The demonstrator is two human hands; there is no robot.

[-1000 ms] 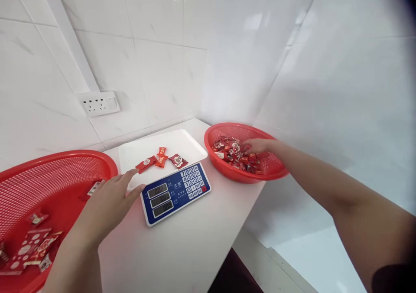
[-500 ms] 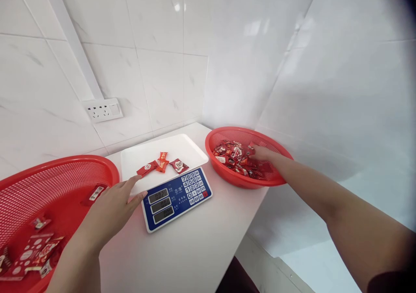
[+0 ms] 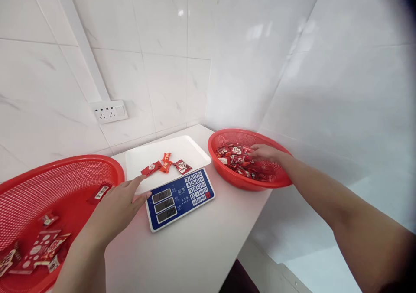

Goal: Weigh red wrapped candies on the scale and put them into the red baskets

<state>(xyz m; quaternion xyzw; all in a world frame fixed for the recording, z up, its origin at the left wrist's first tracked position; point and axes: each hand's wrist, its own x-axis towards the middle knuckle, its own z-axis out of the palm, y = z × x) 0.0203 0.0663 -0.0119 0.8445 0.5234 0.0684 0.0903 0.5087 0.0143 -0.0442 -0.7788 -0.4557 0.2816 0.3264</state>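
My left hand (image 3: 118,204) rests at the left edge of the electronic scale (image 3: 180,200), its fingers stretched out and holding nothing. On the scale's white pan (image 3: 139,154) lie several small red candy packets, among them a dark red one (image 3: 183,167) and a brighter red one (image 3: 151,168). My right hand (image 3: 265,153) is inside the right red basket (image 3: 238,183), over a pile of candy packets (image 3: 235,156). Its fingers are closed at a red packet (image 3: 248,150), which they partly hide.
A larger red basket (image 3: 118,174) at the left holds a few scattered packets. Both baskets and the scale stand on a white table (image 3: 182,249) against tiled walls. A socket (image 3: 109,111) is on the wall behind.
My right hand has lifted a little within the right basket and shows more of its fingers. My left hand stays by the scale. The whole view has shifted slightly.
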